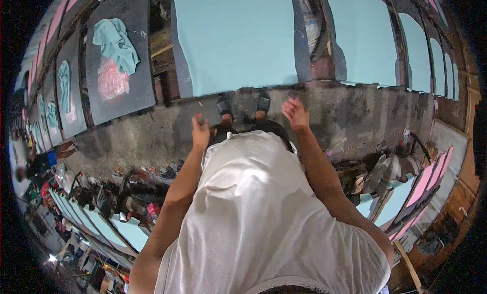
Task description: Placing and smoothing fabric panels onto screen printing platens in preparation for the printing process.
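My left hand (200,127) hangs in front of my body above the concrete floor, slightly blurred. Its fingers are loosely bent and apart, with nothing visible in them. My right hand (295,113) is raised on the other side, near the close edge of a dark board. Its fingers are half curled but apart, and I make out nothing held. A small dark spot (292,94) shows just beyond its fingertips; what it is cannot be told. Ahead of both hands a large light blue sheet (236,38) lies smooth on a board, touched by neither hand.
To the left, a crumpled light blue cloth (116,43) lies on a dark board (109,109) beside a pink print (113,80). More blue sheets (362,38) continue rightward. A concrete walkway (152,126) runs under me. Behind are further blue and pink panels (423,185) and clutter.
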`<action>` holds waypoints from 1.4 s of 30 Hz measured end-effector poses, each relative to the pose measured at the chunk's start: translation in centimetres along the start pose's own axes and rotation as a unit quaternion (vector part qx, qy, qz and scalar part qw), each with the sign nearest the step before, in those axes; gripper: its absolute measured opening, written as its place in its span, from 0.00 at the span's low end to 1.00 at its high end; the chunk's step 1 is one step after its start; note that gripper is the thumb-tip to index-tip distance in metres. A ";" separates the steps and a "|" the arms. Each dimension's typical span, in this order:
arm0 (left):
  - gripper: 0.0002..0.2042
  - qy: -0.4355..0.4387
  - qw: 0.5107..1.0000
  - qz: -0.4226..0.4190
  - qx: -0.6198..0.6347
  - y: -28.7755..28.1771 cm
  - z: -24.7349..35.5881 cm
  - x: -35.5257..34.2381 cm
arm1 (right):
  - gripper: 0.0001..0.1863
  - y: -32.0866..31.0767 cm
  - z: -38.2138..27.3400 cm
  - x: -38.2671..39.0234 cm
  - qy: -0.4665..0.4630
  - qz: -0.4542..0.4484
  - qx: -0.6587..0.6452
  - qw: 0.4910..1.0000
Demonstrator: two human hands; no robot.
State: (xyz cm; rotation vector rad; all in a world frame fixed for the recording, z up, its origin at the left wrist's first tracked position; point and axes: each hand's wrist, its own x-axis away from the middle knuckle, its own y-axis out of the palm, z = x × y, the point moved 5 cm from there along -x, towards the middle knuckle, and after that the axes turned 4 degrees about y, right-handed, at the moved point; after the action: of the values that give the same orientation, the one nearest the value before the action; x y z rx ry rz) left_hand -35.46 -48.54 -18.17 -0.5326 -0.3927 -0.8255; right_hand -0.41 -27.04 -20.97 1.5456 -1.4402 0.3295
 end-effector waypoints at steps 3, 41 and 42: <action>0.22 0.078 0.972 0.015 -0.220 -6.1 -8.8 1.4 | 0.22 -8.6 3.4 0.4 0.091 0.055 0.154 0.982; 0.12 0.353 0.931 0.002 -0.091 -4.2 39.2 -26.9 | 0.11 25.0 -31.7 -7.1 -0.237 -0.047 0.448 0.861; 0.11 0.337 0.936 0.018 -0.103 -5.0 39.5 -28.5 | 0.11 25.6 -32.0 -8.1 -0.234 -0.038 0.454 0.859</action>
State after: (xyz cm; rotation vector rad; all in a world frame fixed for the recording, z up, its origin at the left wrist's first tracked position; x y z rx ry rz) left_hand -61.84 -11.56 -0.03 -0.4159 0.3390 -0.9632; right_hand -12.37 6.67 0.53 2.5782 -1.6857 0.6869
